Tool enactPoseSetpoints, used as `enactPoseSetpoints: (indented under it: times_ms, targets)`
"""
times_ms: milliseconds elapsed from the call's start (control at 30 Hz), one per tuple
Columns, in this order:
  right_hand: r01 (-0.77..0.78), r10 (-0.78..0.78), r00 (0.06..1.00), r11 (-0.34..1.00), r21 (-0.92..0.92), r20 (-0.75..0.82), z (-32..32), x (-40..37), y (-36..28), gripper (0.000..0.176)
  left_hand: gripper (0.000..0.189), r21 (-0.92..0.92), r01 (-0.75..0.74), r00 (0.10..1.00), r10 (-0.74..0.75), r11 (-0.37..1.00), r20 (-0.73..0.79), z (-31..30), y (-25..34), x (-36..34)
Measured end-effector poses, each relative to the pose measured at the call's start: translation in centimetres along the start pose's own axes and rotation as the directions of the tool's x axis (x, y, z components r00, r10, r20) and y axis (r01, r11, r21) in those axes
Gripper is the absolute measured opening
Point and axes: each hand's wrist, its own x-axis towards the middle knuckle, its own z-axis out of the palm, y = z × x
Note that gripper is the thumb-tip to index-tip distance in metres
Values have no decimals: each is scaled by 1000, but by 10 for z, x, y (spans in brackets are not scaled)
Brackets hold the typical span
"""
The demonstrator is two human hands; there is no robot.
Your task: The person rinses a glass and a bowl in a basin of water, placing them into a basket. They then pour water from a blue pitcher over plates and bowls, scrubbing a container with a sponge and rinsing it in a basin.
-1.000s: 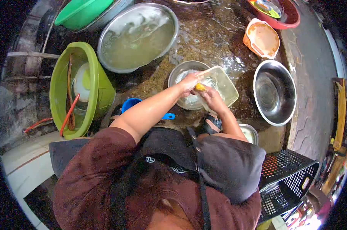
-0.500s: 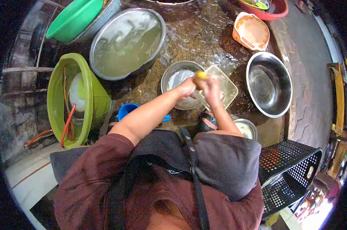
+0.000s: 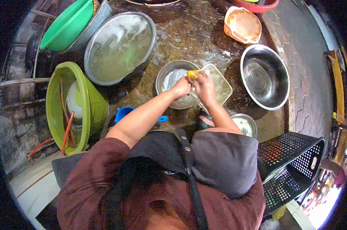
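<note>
My right hand (image 3: pixel 204 89) is closed round a yellow sponge (image 3: pixel 192 74). My left hand (image 3: pixel 180 89) is closed at the near left edge of a clear rectangular plastic container (image 3: pixel 222 86), seemingly gripping it; its fingers are partly hidden. The container is tilted beside and partly over a round metal basin (image 3: pixel 161 79) with a whitish item in it. A blue dipper (image 3: pixel 124 112) lies below my left forearm. Close to my right forearm, a small metal bowl (image 3: pixel 253 129) holds cloudy liquid.
A large tub of soapy water (image 3: pixel 118 57) and a green bucket (image 3: pixel 87 103) stand left. On the right are a metal basin (image 3: pixel 263 82), an orange-stained basket (image 3: pixel 243 25) and a black crate (image 3: pixel 284 153). The floor (image 3: pixel 181 38) is wet.
My right hand and the sponge have shifted slightly down and left against the container. The whole view has tilted a little, moving the surroundings in the picture.
</note>
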Motion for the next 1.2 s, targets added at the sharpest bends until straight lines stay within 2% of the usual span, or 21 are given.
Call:
enactPoseSetpoints:
  times_ms: [33,100,200,233,300,367,433,467,567,600,700,733,767,800,833,867,900,967,1033,1133,1200]
  targets:
    - [-3,3,1000,1000,-2,0,-3,4,6,22,51,73,-18,1000,17,997,24,0,-5,3]
    - [-158,184,982,928,-338,45,-11,13,22,19,53,-83,-118,993,119,990,10,5,-16,8]
    - [-201,238,971,831,-518,5,-35,19,51,20,54,107,-176,984,179,979,-14,3,-16,7]
    - [-216,266,964,783,-583,0,-42,14,56,21,54,-35,-86,996,86,996,-13,0,-17,10]
    - [-316,308,945,785,-534,-106,-49,-4,73,22,54,-180,7,1000,-7,984,2,-6,-31,24]
    - [-338,321,939,813,-473,-119,-65,-20,78,27,61,-275,-305,952,296,912,-76,-7,-58,47]
    - [-288,211,951,868,-404,-225,-71,-18,57,30,60,-199,-347,937,332,916,-106,-12,-31,28]
    - [-119,24,973,905,-409,-231,-71,-11,48,32,57,-159,-354,935,346,922,-79,-13,-27,27]
    - [-32,123,980,873,-487,157,-58,7,39,29,58,-61,-369,929,366,927,-61,-12,3,12]
    - [254,-172,965,796,-550,198,-54,11,36,26,60,-30,-404,913,401,914,-70,-13,14,5]
    - [346,-175,933,674,-652,314,-30,5,71,13,67,52,-476,870,479,878,-118,-16,26,5]
    - [287,-97,944,710,-643,315,-20,-4,86,14,67,-90,-429,900,417,899,-129,-18,38,-4]
    - [293,-104,943,713,-637,316,-13,-6,86,14,66,91,-511,840,519,855,-160,-16,22,10]
    - [164,53,953,737,-656,298,-7,-12,83,13,65,275,-558,767,613,783,-188,-16,14,17]
    - [32,212,937,738,-674,277,-2,-16,80,12,65,278,-554,768,610,785,-194,-11,3,21]
    - [-137,329,901,833,-536,281,12,-26,88,12,65,215,-533,798,571,818,-192,-6,0,17]
    - [-190,274,891,949,-250,361,19,-37,96,12,65,151,-510,826,531,847,-186,-2,0,16]
    - [-214,240,919,970,-115,312,29,-44,75,11,67,271,-524,778,584,807,-234,3,-9,21]
    - [-185,194,940,981,-57,281,24,-42,67,15,69,-90,-459,875,433,884,-215,6,-11,14]
    - [-121,135,965,990,-76,223,18,-35,73,24,67,-343,-244,969,216,907,-117,1,12,-10]
    - [-33,73,987,964,-262,142,16,-32,81,38,65,206,-481,832,518,852,-200,14,-40,25]
